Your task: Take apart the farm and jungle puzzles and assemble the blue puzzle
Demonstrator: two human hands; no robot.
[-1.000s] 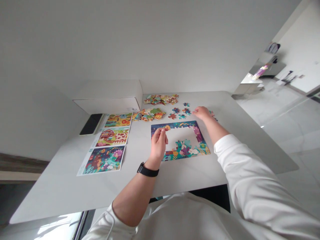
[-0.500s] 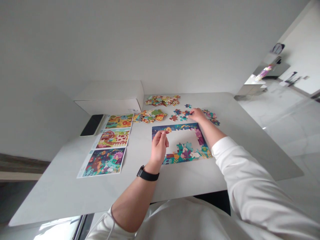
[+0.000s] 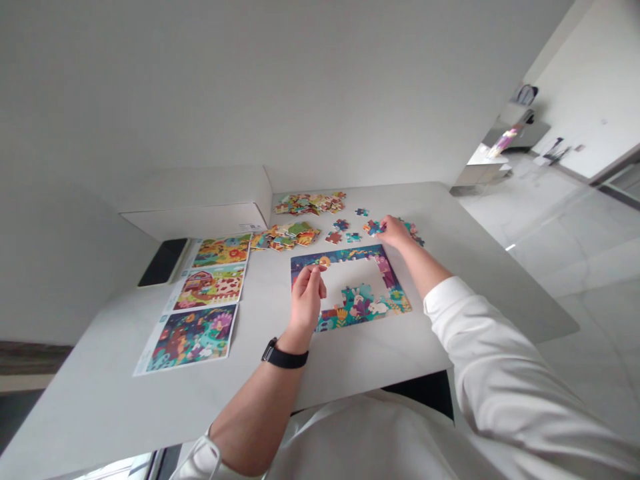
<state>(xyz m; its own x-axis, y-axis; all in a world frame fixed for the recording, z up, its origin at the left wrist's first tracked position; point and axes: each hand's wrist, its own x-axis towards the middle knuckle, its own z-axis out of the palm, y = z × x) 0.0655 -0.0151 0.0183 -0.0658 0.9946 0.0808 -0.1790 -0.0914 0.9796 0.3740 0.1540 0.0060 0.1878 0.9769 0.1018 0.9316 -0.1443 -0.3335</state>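
Note:
My right hand (image 3: 394, 233) reaches over the far side of the table, its fingertips closed on a dark blue and orange puzzle piece (image 3: 373, 228). Just right of it lies a pile of teal and pink pieces (image 3: 416, 232), partly covered by the hand. My left hand (image 3: 307, 293) hovers over the left side of the puzzle board (image 3: 350, 323) with fingers curled; whatever they may hold is hidden. The board's border and a lower section with white rabbits are filled, around a bare white middle. Several loose pieces lie beyond it, including a teal piece (image 3: 353, 237) and a reddish-brown piece (image 3: 333, 237).
Two heaps of bright pieces, a far heap (image 3: 310, 203) and a nearer heap (image 3: 287, 235), lie behind the board. To the left are a sheet with three printed pictures (image 3: 193, 339), a dark phone (image 3: 163, 262) and a white box (image 3: 195, 219) against the wall.
My right hand has shifted right with the dark blue and orange piece, away from the loose pieces. My left hand stays over the board. The whole view has swung slightly right.

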